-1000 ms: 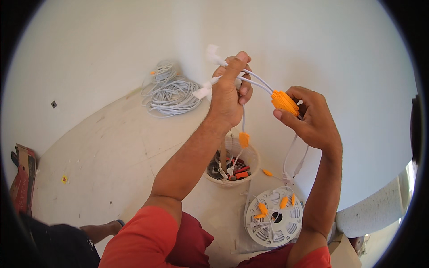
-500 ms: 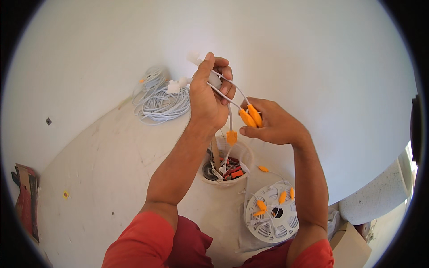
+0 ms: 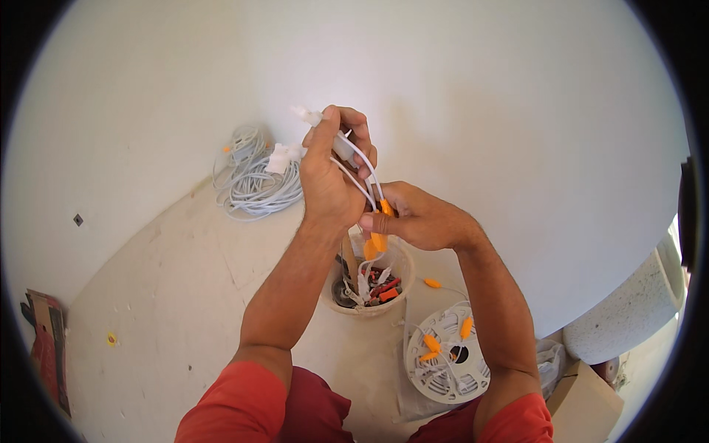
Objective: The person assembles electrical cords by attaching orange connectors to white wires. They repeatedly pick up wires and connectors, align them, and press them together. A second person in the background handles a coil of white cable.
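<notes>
Wall spans twelve o'clock. Coil lies at nine o'clock of the hands; bucket at six; reel at five. Left hand is raised; right hand sits at its four o'clock. Cords run between them. Orange blocks: pinched between right thumb and fingers. White plugs: left fingers curled closed about them, ends projecting toward nine and eleven.

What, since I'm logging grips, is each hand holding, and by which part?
The left hand holds white cords near their white connector ends; the right hand grips orange pieces on those cords.
</notes>
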Demonstrator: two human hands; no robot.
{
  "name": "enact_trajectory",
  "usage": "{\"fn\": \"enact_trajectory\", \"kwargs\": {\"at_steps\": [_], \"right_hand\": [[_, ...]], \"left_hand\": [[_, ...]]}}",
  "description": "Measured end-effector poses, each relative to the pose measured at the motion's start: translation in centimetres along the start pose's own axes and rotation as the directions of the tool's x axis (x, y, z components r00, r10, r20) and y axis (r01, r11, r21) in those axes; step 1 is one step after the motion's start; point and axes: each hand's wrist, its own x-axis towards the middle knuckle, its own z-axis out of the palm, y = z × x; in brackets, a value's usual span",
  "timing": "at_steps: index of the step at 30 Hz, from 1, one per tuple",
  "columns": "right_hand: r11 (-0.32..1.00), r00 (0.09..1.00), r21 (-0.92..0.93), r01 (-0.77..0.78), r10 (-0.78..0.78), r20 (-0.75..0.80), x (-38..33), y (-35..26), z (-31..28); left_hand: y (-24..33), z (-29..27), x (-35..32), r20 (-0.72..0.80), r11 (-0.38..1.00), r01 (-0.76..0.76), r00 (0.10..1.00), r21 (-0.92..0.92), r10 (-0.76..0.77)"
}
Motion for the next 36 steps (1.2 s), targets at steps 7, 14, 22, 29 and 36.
{"fn": "enact_trajectory", "kwargs": {"at_steps": [7,14,22,29,36], "right_hand": [[0.998,0.963,-0.060,-0.016,-0.001,-0.271,-1.5,-2.4,-2.0],[0.993,0.952,-0.119,0.000,-0.036,-0.305,-2.4,-2.6,-3.8],[0.996,0.939,0.052,0.069,-0.047,-0.341,-2.4,-1.4,-3.9],[0.995,0.853,0.051,0.085,-0.046,-0.520,-2.8,-0.7,-5.4],[0.996,0.783,-0.052,0.066,-0.084,-0.617,-4.0,-2.0,-6.5]], "left_hand": [[0.1,0.7,0.0,0.128,0.964,0.007,0.991,0.265,-0.042],[0.7,1.2,-0.2,0.255,0.891,-0.009,0.959,0.454,-0.120],[0.0,0.8,-0.1,0.356,0.705,-0.332,0.927,0.626,0.121],[-0.4,0.0,-0.9,0.350,0.540,-0.390,0.919,0.746,0.180],[-1.2,-0.8,-0.2,0.574,0.384,-0.657,0.754,0.648,0.320]]}}
